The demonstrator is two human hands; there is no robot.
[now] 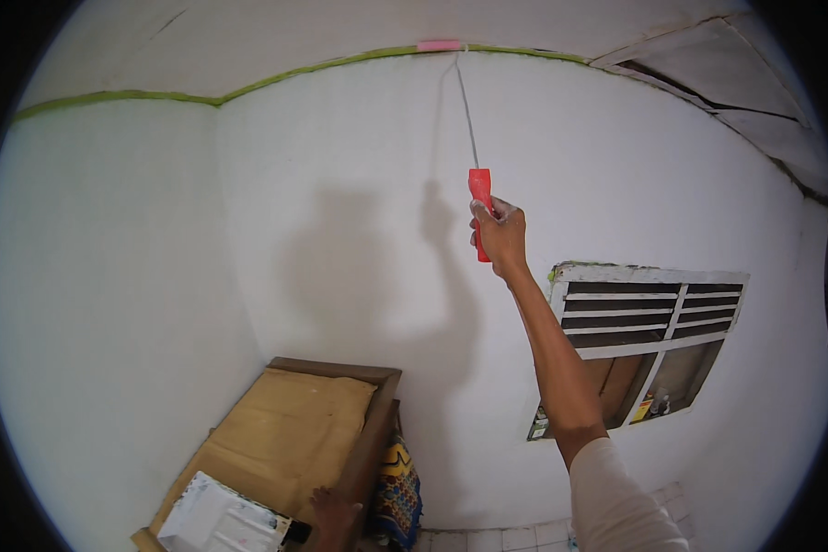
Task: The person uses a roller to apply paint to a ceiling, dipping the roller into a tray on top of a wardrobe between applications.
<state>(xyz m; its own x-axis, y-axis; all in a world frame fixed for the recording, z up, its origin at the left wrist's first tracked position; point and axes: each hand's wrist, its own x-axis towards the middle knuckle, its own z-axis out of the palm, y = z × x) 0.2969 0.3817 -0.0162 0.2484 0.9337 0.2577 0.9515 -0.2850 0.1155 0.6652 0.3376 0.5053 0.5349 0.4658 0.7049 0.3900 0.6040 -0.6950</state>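
Observation:
My right hand [501, 237], flecked with white paint, is raised and wrapped round the red handle of a paint roller [480, 184]. The thin metal rod runs up to a pink roller sleeve [439, 45], which lies against the green strip [322, 67] along the top of the white wall [359, 138]. Low in the picture, my left hand [334, 511] lies flat with its fingers apart at the edge of a brown cabinet top [370, 432]. Beside it stands a paint-stained white tray [221, 515] on a sheet of brown cardboard [276, 423].
A white-framed louvered window [630, 349] is set in the wall right of my raised arm, with small containers on its sill. Patterned cloth [397, 478] hangs by the cabinet's side. Upper right, a ceiling panel [718, 64] has dark gaps. White tiles [524, 536] edge the bottom.

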